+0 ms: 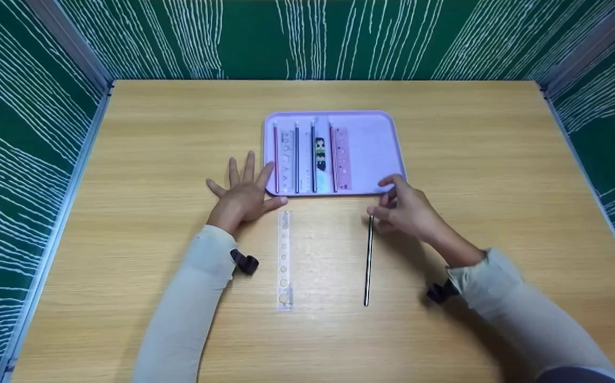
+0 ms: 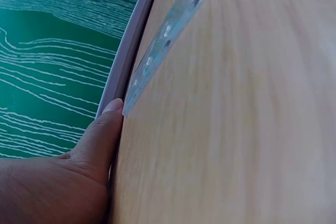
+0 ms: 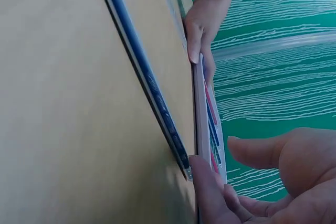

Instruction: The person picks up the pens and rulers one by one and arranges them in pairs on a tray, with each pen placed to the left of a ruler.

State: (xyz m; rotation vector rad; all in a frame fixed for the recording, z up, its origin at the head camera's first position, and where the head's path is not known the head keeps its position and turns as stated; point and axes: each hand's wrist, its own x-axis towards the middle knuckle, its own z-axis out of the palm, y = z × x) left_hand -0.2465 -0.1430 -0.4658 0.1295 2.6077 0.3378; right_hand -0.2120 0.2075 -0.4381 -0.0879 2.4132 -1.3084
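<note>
My left hand [image 1: 241,202] rests with fingers spread at the near left corner of a lilac tray [image 1: 374,154]. Its thumb lies along the tray's front edge, just beyond the far end of a clear ruler [image 1: 284,266] with cut-out shapes. My right hand [image 1: 406,210] is at the tray's near right corner, index finger extended toward the rim. Below it, a dark, shiny pencil [image 1: 368,266] lies on the table, its far end at the thumb tip. In the right wrist view a gap separates thumb and index finger, and the pencil [image 3: 144,72] appears beside the thumb.
Inside the tray, red and dark pencils [image 1: 297,159] alternate with rulers, among them a pink ruler [image 1: 343,159] and one with cartoon figures [image 1: 321,154]. The tray stands on a wooden table [image 1: 180,117] bordered by green, white-lined walls [image 1: 254,42].
</note>
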